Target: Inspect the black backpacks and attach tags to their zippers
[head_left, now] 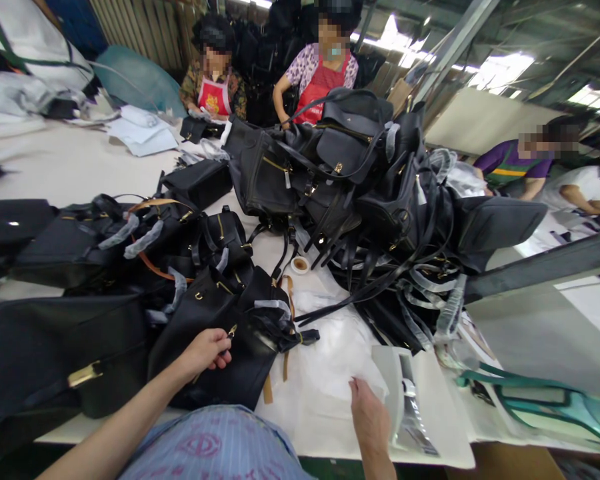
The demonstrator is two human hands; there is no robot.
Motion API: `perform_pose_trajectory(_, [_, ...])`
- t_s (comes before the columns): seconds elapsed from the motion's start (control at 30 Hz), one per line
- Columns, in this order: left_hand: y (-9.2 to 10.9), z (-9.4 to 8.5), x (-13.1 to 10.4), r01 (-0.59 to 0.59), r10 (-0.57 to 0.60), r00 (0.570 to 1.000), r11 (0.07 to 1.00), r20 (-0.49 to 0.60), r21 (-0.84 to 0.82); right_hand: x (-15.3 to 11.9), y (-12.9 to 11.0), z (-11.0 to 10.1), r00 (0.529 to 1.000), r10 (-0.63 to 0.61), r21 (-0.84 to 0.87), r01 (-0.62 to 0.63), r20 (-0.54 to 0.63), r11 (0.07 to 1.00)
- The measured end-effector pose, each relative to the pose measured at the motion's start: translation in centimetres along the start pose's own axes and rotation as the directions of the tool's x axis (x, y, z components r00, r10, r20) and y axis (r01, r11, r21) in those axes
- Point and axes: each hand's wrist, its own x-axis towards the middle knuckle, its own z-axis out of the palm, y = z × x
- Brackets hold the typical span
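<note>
My left hand (207, 353) lies closed over a black leather handbag (225, 370) on the table before me. A small gold metal clasp (233, 331) shows at its fingertips, and the hand's palm side is hidden. The bag carries straps wrapped in clear film and other gold fittings. Farther right, my right hand (370, 410) pinches the edge of a thin white translucent sheet (343, 347). This sheet is spread on the table beside the bag. Past my right fingers lies a grey-white piece with a clear plastic packet (413, 413) on it.
A tall heap of black bags (325, 160) rises ahead, with straps hanging toward me. More black bags (60, 347) crowd the left. Among them stands a small round dish (300, 265) of brown liquid. A teal frame (545, 400) sits at right. Several people work beyond the heap.
</note>
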Motion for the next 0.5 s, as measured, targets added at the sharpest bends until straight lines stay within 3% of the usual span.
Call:
perform_pose_trajectory(0.17, [-0.1,0.0,0.2,-0.001,0.001,1.000,1.000,0.001,0.004,-0.6,0.1,-0.8,0.996,-0.076,0.029,0.078,-0.047,0.997])
perform_pose_trajectory(0.37, [0.0,-0.1,0.0,0.004,-0.004,1.000,1.000,0.017,-0.019,-0.3,-0.6,-2.5,0.966,-0.214,0.184,0.240,-0.147,0.953])
perform_pose_trajectory(0.43, [0.0,-0.2,0.0,0.008,-0.007,0.999,0.999,0.032,-0.036,-0.4,-0.8,-3.4,0.960,-0.182,0.281,0.238,-0.211,0.930])
perform_pose_trajectory(0.5, [0.0,-0.3,0.0,0.011,-0.008,0.999,0.998,0.044,-0.056,-0.7,-1.2,-4.5,0.979,-0.072,0.429,0.150,-0.192,0.891])
